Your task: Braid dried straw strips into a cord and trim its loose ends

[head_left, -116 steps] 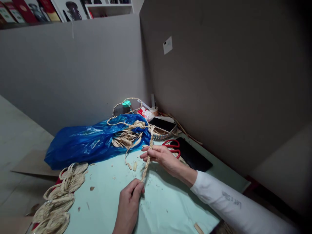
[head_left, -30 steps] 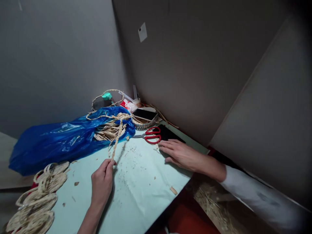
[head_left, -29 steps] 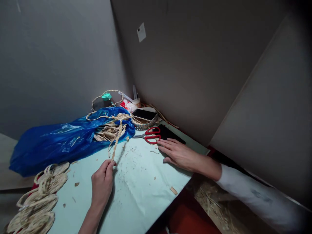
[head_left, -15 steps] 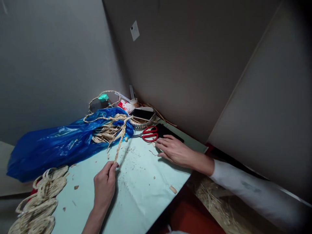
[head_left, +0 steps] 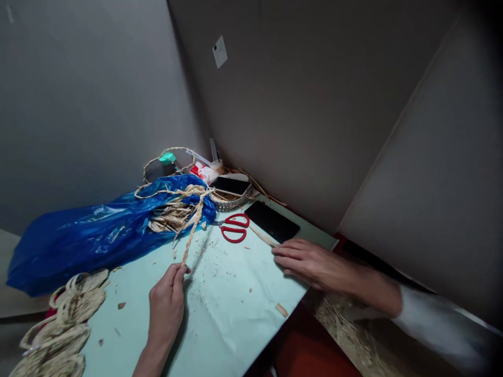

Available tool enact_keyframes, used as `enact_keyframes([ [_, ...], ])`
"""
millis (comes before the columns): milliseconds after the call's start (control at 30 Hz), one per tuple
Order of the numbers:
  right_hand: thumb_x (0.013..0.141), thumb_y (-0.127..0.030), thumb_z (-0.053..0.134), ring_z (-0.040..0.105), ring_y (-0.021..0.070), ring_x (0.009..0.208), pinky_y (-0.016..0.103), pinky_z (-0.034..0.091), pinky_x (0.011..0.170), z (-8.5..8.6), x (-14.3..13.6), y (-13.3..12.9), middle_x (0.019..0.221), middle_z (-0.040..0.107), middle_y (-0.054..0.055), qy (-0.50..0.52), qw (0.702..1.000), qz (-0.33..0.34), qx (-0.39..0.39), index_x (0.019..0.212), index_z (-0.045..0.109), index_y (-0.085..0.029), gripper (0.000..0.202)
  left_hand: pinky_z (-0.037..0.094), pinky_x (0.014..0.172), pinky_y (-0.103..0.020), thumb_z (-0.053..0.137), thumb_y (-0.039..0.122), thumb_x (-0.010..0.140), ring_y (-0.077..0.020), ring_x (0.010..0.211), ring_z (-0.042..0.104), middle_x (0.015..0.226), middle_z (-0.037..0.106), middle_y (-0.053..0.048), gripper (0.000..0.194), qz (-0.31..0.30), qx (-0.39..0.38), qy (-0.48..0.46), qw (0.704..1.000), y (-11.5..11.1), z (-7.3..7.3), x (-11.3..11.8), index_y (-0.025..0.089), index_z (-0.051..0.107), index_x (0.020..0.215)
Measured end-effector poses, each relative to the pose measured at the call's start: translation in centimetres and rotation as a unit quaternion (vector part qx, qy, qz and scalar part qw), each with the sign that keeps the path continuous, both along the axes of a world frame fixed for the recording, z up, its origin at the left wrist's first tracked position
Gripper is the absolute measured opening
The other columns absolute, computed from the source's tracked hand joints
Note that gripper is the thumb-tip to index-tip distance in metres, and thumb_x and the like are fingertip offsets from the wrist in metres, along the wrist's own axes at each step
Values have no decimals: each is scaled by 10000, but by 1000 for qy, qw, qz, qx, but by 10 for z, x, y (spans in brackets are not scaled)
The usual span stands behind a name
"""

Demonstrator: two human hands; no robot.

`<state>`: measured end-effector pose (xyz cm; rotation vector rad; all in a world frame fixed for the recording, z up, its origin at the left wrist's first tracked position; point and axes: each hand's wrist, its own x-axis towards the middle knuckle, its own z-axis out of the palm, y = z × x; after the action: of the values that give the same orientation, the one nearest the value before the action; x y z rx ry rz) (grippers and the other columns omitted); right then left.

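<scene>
My left hand [head_left: 167, 298] is closed on the lower end of a pale braided cord [head_left: 193, 229], which stretches up toward the mouth of a blue plastic bag [head_left: 90, 225] stuffed with dry fibre strips [head_left: 170, 215]. Over the table's right part, my right hand [head_left: 304, 260] lies palm down beside a black phone [head_left: 271, 221]. A pale strip [head_left: 262, 235] runs up to its fingertips; whether they pinch it is unclear. Red-handled scissors [head_left: 234, 228] rest left of the phone, their blades pointing at the bag.
Coiled cord bundles [head_left: 65, 324] lie at the table's left edge. Behind the scissors, a second phone [head_left: 230, 185] sits on a round basket [head_left: 228, 202]. Small scraps dot the pale green tabletop [head_left: 212, 319]. Grey partitions [head_left: 298, 104] stand behind; loose fibre litters the floor [head_left: 349, 330].
My right hand has moved right and toward me, away from the scissors, uncovering the phone and a pale strip. The scissors have shifted slightly left and turned. My left hand still holds the braid.
</scene>
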<state>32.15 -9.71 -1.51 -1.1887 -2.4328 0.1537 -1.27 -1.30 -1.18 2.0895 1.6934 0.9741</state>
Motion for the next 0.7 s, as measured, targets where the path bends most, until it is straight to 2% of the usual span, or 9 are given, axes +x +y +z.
enact_keyframes([
  [167,946,-196,483,596,209,1154,358,516,944,-6,40,-46,1260,638,85,47,996,-69,-25,1213,621,-248,305,392,590,-247,445,403,869,-152,547,544,653,632,24,262,0,-6,-2,1000,-1,0,3,223,604,765],
  [333,932,-191,507,619,208,1120,361,531,921,-9,46,-55,1204,671,84,101,990,-97,-7,1171,650,-238,282,383,599,-251,445,421,855,-155,559,541,629,602,25,270,6,-23,10,1000,-1,1,4,221,590,747],
  [467,934,-249,516,661,208,923,357,534,812,-1,50,-53,964,721,69,153,978,-139,-29,996,701,-241,195,381,609,-253,445,432,846,-159,574,546,637,608,22,277,10,-40,14,999,-1,1,3,221,597,749],
  [700,907,-284,574,577,152,574,295,430,557,7,75,-61,619,627,45,87,981,-170,-41,687,667,-219,248,382,667,-260,436,433,863,-163,618,556,683,629,21,282,-2,-47,2,999,1,-1,2,220,586,756],
])
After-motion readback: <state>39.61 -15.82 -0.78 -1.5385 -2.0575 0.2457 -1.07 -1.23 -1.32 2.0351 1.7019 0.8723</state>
